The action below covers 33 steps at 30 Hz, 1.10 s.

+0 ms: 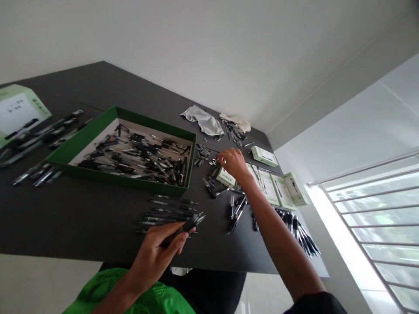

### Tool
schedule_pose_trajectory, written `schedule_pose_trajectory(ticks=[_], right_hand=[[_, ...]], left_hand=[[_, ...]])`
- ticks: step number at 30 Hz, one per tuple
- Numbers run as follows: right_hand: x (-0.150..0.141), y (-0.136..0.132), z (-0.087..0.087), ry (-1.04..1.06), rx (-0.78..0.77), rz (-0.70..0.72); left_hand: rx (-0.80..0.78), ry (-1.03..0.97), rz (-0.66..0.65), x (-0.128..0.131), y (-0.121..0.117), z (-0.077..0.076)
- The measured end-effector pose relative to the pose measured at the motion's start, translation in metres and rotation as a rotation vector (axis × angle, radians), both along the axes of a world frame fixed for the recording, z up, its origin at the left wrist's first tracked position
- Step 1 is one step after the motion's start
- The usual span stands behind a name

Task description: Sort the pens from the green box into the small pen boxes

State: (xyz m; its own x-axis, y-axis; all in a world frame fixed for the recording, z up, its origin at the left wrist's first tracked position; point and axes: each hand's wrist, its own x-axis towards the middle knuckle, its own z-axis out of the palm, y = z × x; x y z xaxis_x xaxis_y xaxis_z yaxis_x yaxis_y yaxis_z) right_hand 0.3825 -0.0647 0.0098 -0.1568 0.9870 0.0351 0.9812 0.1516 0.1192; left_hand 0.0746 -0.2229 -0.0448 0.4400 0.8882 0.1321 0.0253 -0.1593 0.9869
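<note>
Head view: your left hand (162, 248) sits at lower center, clenched around a bundle of pens (193, 221). The bundle runs through the grip at a slant: tips stick out past thumb and fingers toward the right of the frame, barrels go back into the palm. Your right hand (234, 163) is right of center, fingers curled down over small pieces (212, 161) on the dark table (98, 222); can't tell if it pinches one. Small light-green box (225, 178) is just below those fingers. More caps (202, 153) lie left of your right hand, near the corner of the green tray (157, 187), which is left of center and full of jumbled pen parts (140, 155). Loose pens (166, 209) lie side by side between tray and left hand. Another group of pens (303, 233) lies at lower right, past your right forearm.
</note>
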Motion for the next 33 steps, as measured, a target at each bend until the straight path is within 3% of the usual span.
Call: schedule_pose_trajectory(ticks=[10, 14, 16, 18, 20, 23, 26, 33], right_hand=[[-0.003, 0.014, -0.007, 0.008, -0.063, -0.032], [-0.001, 0.01, 0.005, 0.047, -0.05, -0.048], [-0.006, -0.008, 0.023, 0.147, 0.012, -0.049], [-0.017, -0.038, 0.046, 0.442, 0.081, 0.026], [-0.035, -0.075, 0.068, 0.705, -0.031, 0.183], [-0.062, -0.12, 0.091, 0.781, -0.142, 0.355], [-0.075, -0.14, 0.098, 0.736, -0.145, 0.397], [-0.073, -0.14, 0.091, 0.687, -0.165, 0.402]], left_hand=[[-0.008, -0.02, -0.015, -0.001, 0.001, -0.001], [0.001, -0.011, 0.012, 0.0, 0.001, -0.002], [-0.002, -0.006, 0.029, 0.0, 0.001, -0.002], [0.008, 0.01, 0.048, 0.0, 0.001, -0.001], [0.039, 0.031, 0.069, 0.0, 0.002, 0.0], [0.095, 0.057, 0.074, 0.001, 0.002, 0.003], [0.125, 0.077, 0.056, 0.001, 0.003, 0.003], [0.156, 0.068, 0.039, 0.001, 0.002, 0.001]])
